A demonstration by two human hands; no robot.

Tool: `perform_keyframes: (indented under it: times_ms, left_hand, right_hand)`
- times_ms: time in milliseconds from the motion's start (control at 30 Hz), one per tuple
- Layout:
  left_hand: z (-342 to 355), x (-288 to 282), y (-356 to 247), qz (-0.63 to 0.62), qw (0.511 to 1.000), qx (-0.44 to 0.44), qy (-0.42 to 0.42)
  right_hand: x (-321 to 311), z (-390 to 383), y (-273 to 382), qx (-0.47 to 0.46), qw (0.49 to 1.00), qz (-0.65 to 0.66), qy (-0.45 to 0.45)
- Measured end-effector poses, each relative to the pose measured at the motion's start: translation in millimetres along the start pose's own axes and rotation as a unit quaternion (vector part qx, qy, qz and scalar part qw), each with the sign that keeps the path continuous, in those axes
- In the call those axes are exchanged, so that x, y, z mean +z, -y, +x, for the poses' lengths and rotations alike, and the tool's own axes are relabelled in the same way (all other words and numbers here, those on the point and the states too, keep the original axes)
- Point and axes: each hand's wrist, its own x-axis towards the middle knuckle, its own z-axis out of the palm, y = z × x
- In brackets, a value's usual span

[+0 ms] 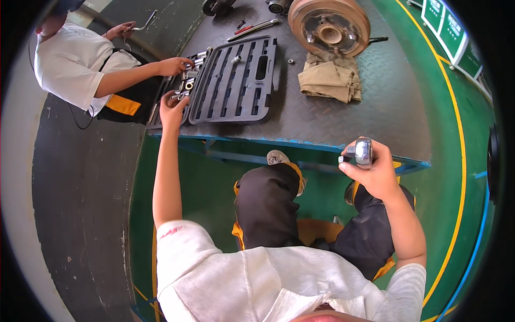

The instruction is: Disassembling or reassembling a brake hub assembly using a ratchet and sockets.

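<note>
My right hand (378,169) is closed round a chrome ratchet wrench (364,152), its shiny round head and square drive pointing up beyond the table's near edge. Over at the left, my left hand (173,110) reaches into the black socket case (230,80), fingers bent and closed among the chrome sockets (189,86); what they grip is too small to make out. The case lies unfolded, with a single loose socket (236,59) on its lid half. A co-worker's hand (176,66) touches the sockets just beyond mine.
The co-worker's other hand holds a bent metal bar (146,21). On the steel-plate table (300,121) are a rusty brake drum (330,27), a folded tan cloth (331,78), a red-handled tool (253,29) and a small nut (291,61). Blue framing (316,144) edges the table.
</note>
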Motion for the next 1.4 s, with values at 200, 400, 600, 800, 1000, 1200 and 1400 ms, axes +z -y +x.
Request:
perform_keyframes:
  times_ms: [200,400,600,800,1000,1200,1400]
  left_hand:
    - [-164.0,100.5,-90.9,-0.385,0.846,-0.198,0.312]
    - [-242.8,193.8,-128.0,-0.345,0.839,-0.138,0.398]
    - [-258.8,202.3,-132.3,-0.243,0.905,0.092,0.338]
    - [-258.1,200.5,-128.9,-0.160,0.918,0.220,0.290]
    - [-261.4,196.4,-127.3,-0.156,0.913,0.249,0.282]
    - [-261.5,197.1,-120.1,-0.189,0.916,0.212,0.283]
    - [-260.5,190.3,-117.3,-0.340,0.857,0.000,0.389]
  right_hand:
    - [-13.7,-8.3,9.0,0.049,0.994,0.094,0.039]
    - [-24.9,-13.1,1.9,0.017,0.995,0.089,0.043]
    - [-18.9,-13.1,-4.9,-0.062,0.997,0.008,0.049]
    - [-12.1,-11.8,-16.5,-0.125,0.990,-0.027,0.065]
    - [-8.3,-13.4,-11.1,-0.058,0.996,-0.002,0.068]
    - [-5.5,-11.8,-9.7,-0.043,0.997,0.022,0.056]
    - [-4.9,-11.7,-13.3,-0.105,0.992,-0.002,0.070]
